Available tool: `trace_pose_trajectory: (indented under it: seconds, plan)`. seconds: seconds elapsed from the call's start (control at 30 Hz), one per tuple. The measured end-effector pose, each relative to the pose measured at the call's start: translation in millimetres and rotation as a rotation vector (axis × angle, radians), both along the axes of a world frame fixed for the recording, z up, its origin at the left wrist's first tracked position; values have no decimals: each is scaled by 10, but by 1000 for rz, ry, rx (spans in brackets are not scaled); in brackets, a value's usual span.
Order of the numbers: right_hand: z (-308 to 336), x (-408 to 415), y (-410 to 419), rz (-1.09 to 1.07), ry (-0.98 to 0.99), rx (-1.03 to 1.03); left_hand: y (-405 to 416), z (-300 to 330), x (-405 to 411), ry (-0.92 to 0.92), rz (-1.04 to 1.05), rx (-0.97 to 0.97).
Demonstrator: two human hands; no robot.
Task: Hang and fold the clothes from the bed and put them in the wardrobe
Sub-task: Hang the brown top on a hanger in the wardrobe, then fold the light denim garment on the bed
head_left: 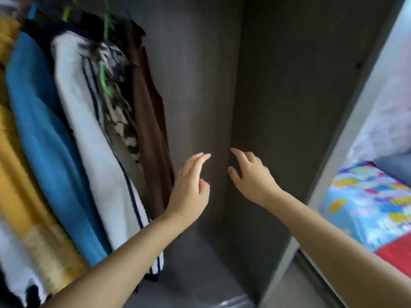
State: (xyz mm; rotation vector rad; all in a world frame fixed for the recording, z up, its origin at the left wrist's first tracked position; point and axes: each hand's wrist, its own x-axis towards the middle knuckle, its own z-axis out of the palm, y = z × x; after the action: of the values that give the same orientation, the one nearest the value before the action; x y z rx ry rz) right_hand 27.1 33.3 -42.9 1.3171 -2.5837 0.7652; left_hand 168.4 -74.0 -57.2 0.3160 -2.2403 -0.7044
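I look into a dark grey wardrobe (pixel 200 74). Several garments hang in a row on its left side: a yellow one (pixel 15 174), a blue one (pixel 42 141), a white one with dark stripes (pixel 89 130), a patterned one (pixel 120 121) and a brown one (pixel 149 130). My left hand (pixel 191 187) is stretched into the wardrobe just right of the brown garment, fingers relaxed, holding nothing. My right hand (pixel 251 176) reaches in beside it, also empty with loose fingers. Neither hand touches a garment.
Green hangers (pixel 104 70) show among the hanging clothes. The wardrobe's pale side panel (pixel 347 152) stands at the right. Beyond it lies the bed with a colourful blue sheet (pixel 367 207) and a red cloth (pixel 398 252).
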Motion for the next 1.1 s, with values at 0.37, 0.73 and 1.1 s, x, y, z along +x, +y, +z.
trace_pose_trajectory:
  seconds: [0.37, 0.73, 1.1]
  plan:
    - [-1630, 9, 2430, -531, -398, 305, 1351, -1306, -729, -537, -349, 104]
    - [-2005, 223, 5126, -943, -666, 362, 3701, -1806, -1576, -796, -632, 45]
    - [-2347, 333, 6944, -1205, -842, 367, 5876, -2131, -2039, -1001, -920, -104]
